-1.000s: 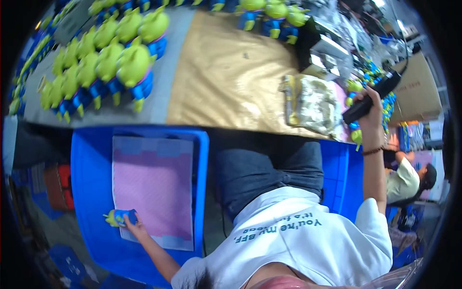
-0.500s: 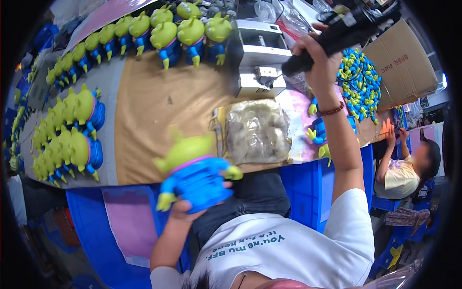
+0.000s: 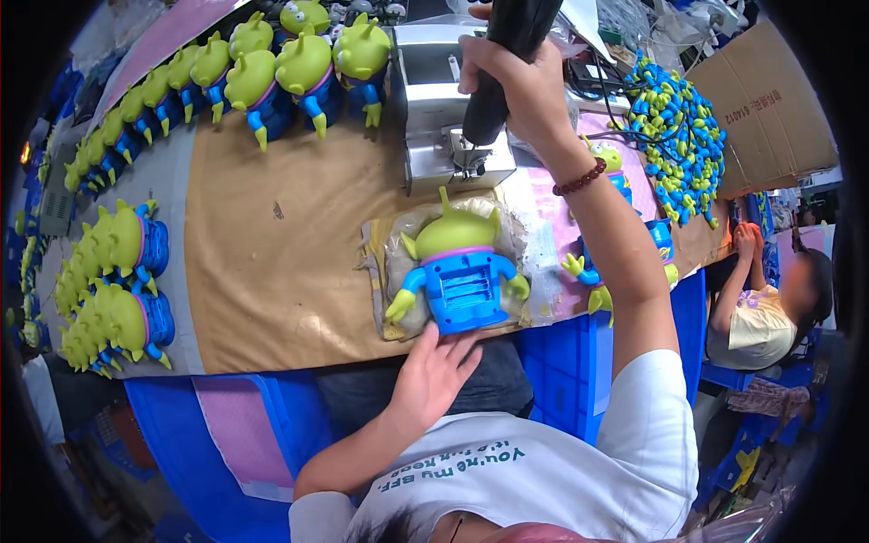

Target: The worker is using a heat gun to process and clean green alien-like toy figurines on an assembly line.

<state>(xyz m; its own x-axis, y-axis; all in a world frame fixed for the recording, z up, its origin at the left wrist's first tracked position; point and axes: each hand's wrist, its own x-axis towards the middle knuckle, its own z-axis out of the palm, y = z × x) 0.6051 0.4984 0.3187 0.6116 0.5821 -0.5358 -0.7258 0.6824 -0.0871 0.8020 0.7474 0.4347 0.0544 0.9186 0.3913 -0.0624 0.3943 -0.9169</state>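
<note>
A green and blue three-eyed alien toy [image 3: 463, 281] lies on a plastic-covered pad [image 3: 518, 231] at the table's front edge. Its blue back faces up, showing a slotted battery compartment. Fingers apart, my left hand [image 3: 433, 373] touches the toy's lower edge without gripping it. My right hand [image 3: 529, 86] is wrapped round a black electric screwdriver [image 3: 487, 110], a bracelet on its wrist. The screwdriver points down at a small metal screw feeder [image 3: 462, 167] behind the pad. Its tip is hard to make out against the feeder.
Upright alien toys [image 3: 303, 68] line the back left, with more rows [image 3: 122, 317] at the left. Loose toy arms [image 3: 679, 136] are heaped at right beside a cardboard box [image 3: 765, 100]. Blue bins [image 3: 163, 425] stand below the table. Another person [image 3: 765, 308] sits at far right.
My left hand has brought the alien toy rightward onto the pad and let go of it. My right hand has moved the screwdriver left and turned it downward over the screw feeder.
</note>
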